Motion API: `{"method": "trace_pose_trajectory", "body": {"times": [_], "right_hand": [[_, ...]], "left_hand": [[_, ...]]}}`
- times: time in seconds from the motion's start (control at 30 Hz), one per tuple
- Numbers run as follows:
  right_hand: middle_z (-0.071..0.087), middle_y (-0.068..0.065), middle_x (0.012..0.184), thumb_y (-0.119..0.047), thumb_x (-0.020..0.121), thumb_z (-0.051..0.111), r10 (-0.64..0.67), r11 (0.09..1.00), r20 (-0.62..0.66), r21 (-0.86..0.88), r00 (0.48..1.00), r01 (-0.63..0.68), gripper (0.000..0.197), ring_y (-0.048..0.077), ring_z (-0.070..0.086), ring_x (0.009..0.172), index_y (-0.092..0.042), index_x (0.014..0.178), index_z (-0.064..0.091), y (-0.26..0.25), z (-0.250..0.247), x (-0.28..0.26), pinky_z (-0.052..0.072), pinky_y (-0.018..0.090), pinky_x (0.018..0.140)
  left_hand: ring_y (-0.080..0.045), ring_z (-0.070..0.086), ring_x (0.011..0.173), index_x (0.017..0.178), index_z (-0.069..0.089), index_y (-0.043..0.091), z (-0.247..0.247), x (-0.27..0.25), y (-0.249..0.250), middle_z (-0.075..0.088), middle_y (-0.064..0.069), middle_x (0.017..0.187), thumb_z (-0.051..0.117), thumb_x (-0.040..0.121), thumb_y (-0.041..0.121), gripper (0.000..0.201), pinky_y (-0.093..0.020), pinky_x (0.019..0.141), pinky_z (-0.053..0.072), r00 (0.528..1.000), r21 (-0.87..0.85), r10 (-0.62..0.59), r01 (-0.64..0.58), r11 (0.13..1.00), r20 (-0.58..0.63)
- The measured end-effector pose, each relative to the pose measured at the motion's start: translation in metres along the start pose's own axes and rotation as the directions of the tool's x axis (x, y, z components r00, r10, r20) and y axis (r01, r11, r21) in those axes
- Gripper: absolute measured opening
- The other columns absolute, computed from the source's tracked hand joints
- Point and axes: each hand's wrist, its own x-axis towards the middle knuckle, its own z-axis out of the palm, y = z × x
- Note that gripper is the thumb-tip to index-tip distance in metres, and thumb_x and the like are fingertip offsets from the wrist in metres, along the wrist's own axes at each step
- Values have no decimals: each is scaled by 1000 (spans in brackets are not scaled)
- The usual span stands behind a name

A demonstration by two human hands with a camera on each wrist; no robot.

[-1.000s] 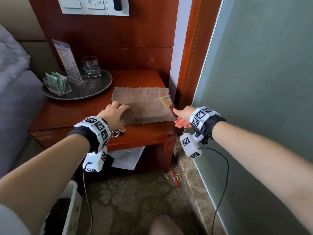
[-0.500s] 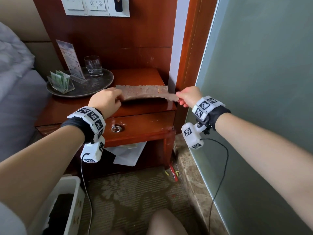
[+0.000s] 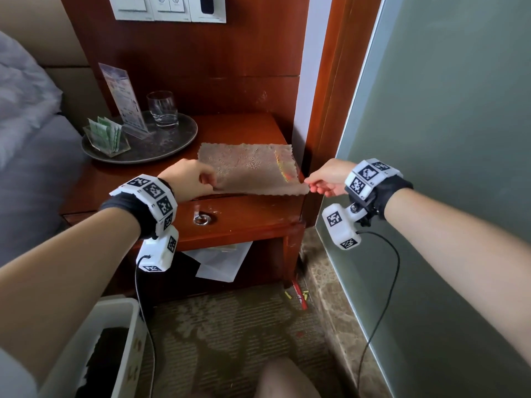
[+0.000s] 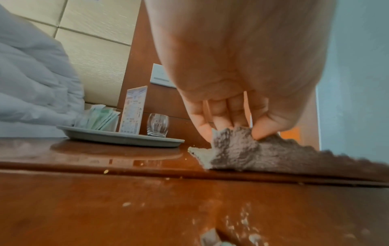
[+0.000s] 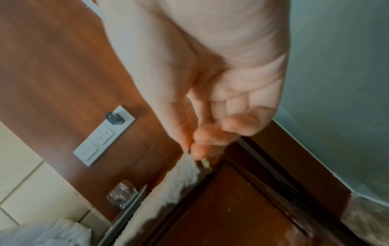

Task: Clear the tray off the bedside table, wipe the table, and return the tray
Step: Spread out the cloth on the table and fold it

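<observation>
A brown-grey cleaning cloth [image 3: 250,168] lies spread over the right half of the red-brown bedside table [image 3: 224,130]. My left hand [image 3: 191,179] pinches the cloth's near left corner [image 4: 231,138]. My right hand [image 3: 323,179] pinches its near right corner [image 5: 200,159] at the table's front edge. The round grey tray [image 3: 161,147] stands on the table's back left, holding a glass [image 3: 162,112], a clear card stand [image 3: 123,99] and a holder of green packets [image 3: 106,136]. The left wrist view shows the tray [image 4: 118,138] beyond the cloth.
A bed with a white duvet [image 3: 23,104] lies left of the table. A frosted glass panel [image 3: 445,139] and wooden door frame [image 3: 330,96] close in the right. A white bin [image 3: 94,349] stands on the carpet at lower left. Papers [image 3: 221,262] sit under the table.
Both hands took hold of the cloth's near corners, lifted that edge up and back, then brought it forward again; the cloth now lies spread with its near edge at the table front.
</observation>
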Motion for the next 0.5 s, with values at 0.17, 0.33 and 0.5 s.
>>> {"method": "trace_pose_trajectory", "body": {"times": [0.17,0.33,0.5], "right_hand": [[49,-1,60,-17,94,55,-53,979,-83,193,995,68,24,4,40,40,-11,70,53,-19,-17,30,31,14,39],[49,-2,59,-18,94,53,46,982,-76,189,996,-31,27,2,41,33,-12,68,52,-43,-28,74,31,14,34],[52,-2,45,-19,97,45,146,974,21,171,989,-148,32,4,44,26,-12,67,49,-67,-41,112,33,16,31]], "left_hand": [[-18,52,80,98,68,13,-14,36,-6,59,-2,86,55,83,4,22,-26,75,41,975,-49,-34,24,999,-218],[-18,53,80,101,67,11,-21,90,-17,60,-4,86,52,82,0,27,-26,73,43,982,-47,-44,37,998,-182],[-24,63,94,100,68,12,-30,138,-33,68,-7,96,52,85,2,24,-30,81,49,994,-27,-57,54,998,-94]]}}
